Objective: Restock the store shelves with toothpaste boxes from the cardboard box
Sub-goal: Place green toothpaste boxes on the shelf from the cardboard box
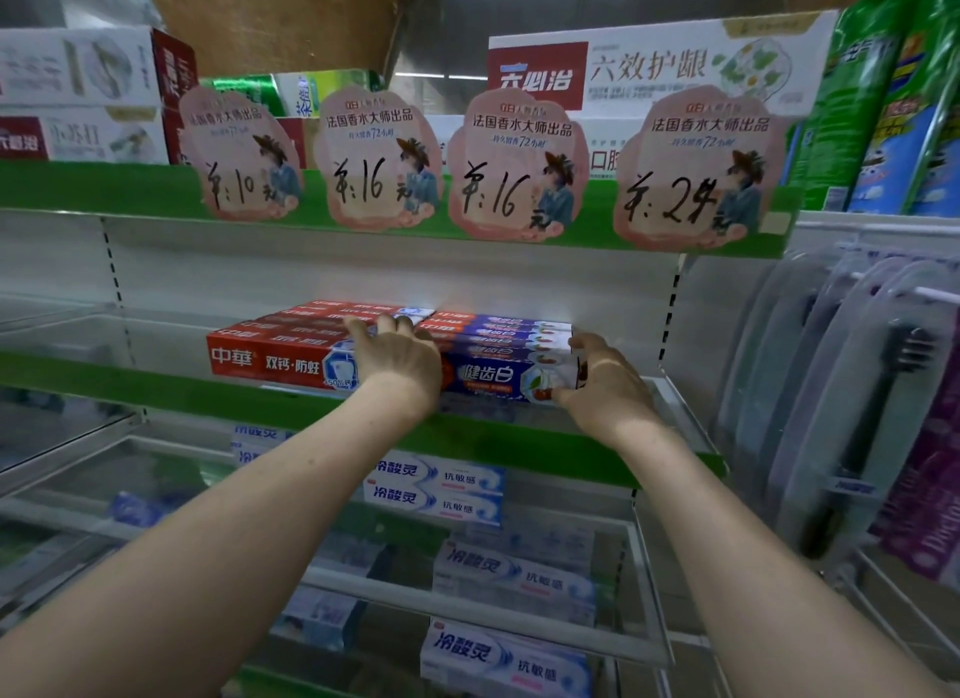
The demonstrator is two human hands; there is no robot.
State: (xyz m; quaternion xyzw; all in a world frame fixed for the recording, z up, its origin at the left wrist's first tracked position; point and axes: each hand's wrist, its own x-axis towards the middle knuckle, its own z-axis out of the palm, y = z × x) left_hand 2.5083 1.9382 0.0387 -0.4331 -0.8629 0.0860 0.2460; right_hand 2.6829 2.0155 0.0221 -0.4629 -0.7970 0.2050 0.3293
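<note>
- The red toothpaste boxes (270,357) and blue toothpaste boxes (493,378) are thin card, smooth and shiny (light bounces off their tops).
- The cardboard box (280,17) up top is brown, dull and a bit rough.
- The price tags (519,172) are flat pink paper, not shiny.
- The shelf wall (363,276) is smooth white painted metal.
- The toothbrush packs (810,385) are clear, glossy plastic.

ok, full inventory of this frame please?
red toothpaste boxes: several, red, middle shelf left
blue toothpaste boxes: several, blue, middle shelf, beside red
price tags: four, pink, upper shelf edge
white toothpaste boxes: several, white-blue, lower shelves
white cartons: several, white-red, top shelf
toothbrush packs: several, clear, hanging right
green packs: few, green-blue, top right
cardboard box: one, brown, top
left hand: on boxes where red meets blue
right hand: grips front blue box's right end
</note>
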